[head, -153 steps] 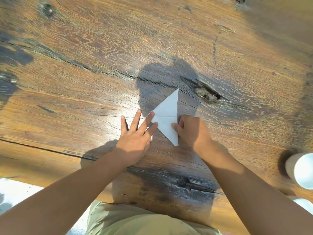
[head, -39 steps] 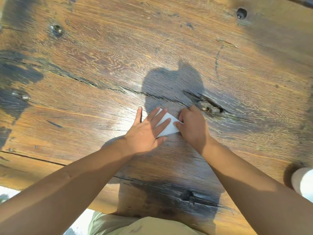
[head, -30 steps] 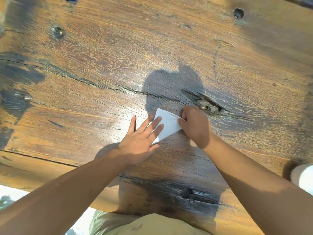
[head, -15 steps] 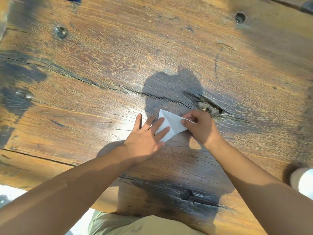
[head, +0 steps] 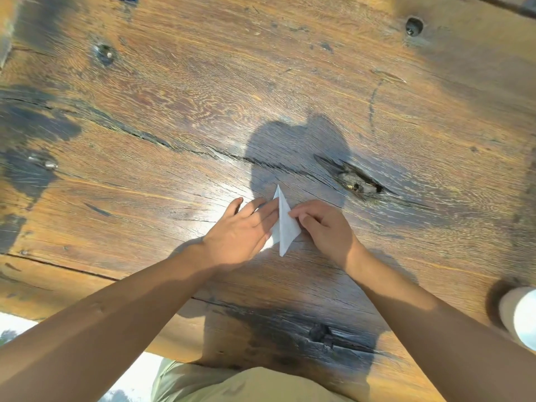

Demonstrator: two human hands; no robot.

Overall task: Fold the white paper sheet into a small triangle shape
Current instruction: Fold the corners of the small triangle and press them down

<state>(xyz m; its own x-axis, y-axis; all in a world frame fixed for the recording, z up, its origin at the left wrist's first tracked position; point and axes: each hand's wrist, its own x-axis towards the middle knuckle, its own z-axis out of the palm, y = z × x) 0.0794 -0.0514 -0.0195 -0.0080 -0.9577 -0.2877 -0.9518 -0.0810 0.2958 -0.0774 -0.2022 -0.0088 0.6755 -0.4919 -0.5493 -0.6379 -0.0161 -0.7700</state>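
Observation:
The white paper point(head: 285, 227), folded into a narrow triangle, sits on the wooden table point(head: 261, 97) between my hands. One flap stands tilted up, its tip pointing away from me. My left hand point(head: 242, 232) lies flat with its fingers pressing the paper's left part. My right hand point(head: 324, 227) pinches the raised flap's right edge between thumb and fingers. The paper's left half is hidden under my left fingers.
A white cup point(head: 519, 317) stands at the table's right edge. A deep knot hole point(head: 358, 182) lies just beyond my right hand, and a long crack point(head: 174, 145) runs across the boards. The near table edge is just below my forearms.
Over five seconds the large triangle was folded smaller. In the last half second my right hand lifted the right flap upright and toward the left, so the paper looks narrower.

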